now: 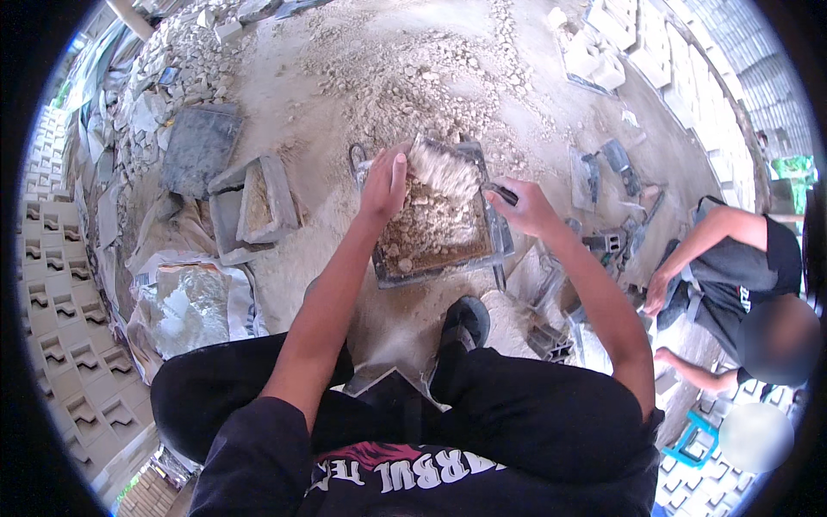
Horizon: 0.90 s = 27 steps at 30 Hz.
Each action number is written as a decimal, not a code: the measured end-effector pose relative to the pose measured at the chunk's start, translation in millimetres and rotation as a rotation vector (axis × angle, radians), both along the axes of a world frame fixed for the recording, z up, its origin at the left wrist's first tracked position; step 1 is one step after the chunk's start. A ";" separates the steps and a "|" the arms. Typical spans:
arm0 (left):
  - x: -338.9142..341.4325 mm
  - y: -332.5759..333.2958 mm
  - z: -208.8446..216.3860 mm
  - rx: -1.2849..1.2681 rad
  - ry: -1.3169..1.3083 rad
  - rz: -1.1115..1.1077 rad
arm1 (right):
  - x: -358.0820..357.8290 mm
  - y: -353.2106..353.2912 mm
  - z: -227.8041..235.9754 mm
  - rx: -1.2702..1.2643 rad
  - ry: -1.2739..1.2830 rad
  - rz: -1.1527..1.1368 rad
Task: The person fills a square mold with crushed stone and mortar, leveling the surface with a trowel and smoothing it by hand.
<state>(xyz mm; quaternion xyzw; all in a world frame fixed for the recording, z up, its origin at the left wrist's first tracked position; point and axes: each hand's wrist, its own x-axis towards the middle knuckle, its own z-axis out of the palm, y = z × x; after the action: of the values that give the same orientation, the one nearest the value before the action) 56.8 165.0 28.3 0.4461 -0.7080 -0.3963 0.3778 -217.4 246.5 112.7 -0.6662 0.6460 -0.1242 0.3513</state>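
Note:
My right hand [524, 207] is closed round the dark handle [501, 193] of a trowel. A pale, crumbly mix [448, 172], smeared by motion, covers what shows of the blade, so its shape is hard to make out. Beside the left end of this mix is my left hand [385, 183], thumb up and fingers stretched out; whether it touches the mix or the blade is unclear. Both hands are over a square, dark metal mould [439, 274], partly filled with tan, lumpy mix [431, 228]. A metal loop [356, 155] stands at its far left corner.
Loose rubble [413, 77] spreads beyond the mould. Left lie a grey block mould [226, 215], a dark slab [202, 148] and an open sack of white powder [189, 302]. Metal parts [612, 241] are on the right, near another person [724, 258]. Pale blocks [65, 319] line the far left.

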 end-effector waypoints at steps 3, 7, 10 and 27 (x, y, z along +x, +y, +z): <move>-15.8 24.6 -6.9 -0.138 -0.051 0.074 | 6.8 36.7 -7.0 -0.248 0.058 -0.101; -38.5 51.4 0.6 -0.258 -0.240 0.074 | -11.7 49.2 20.5 -0.289 0.228 -0.136; -41.8 68.1 5.3 -0.382 -0.357 0.104 | -1.1 46.3 89.3 -0.109 0.335 -0.077; -79.0 44.8 13.7 -0.314 -0.409 -0.306 | -13.9 80.2 163.7 -0.419 0.390 -0.067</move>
<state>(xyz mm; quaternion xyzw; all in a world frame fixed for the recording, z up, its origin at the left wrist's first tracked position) -22.2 209.9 42.0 0.3412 -0.8810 -0.2361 0.2275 -231.3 326.7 276.4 -0.7136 0.6835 -0.1361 0.0711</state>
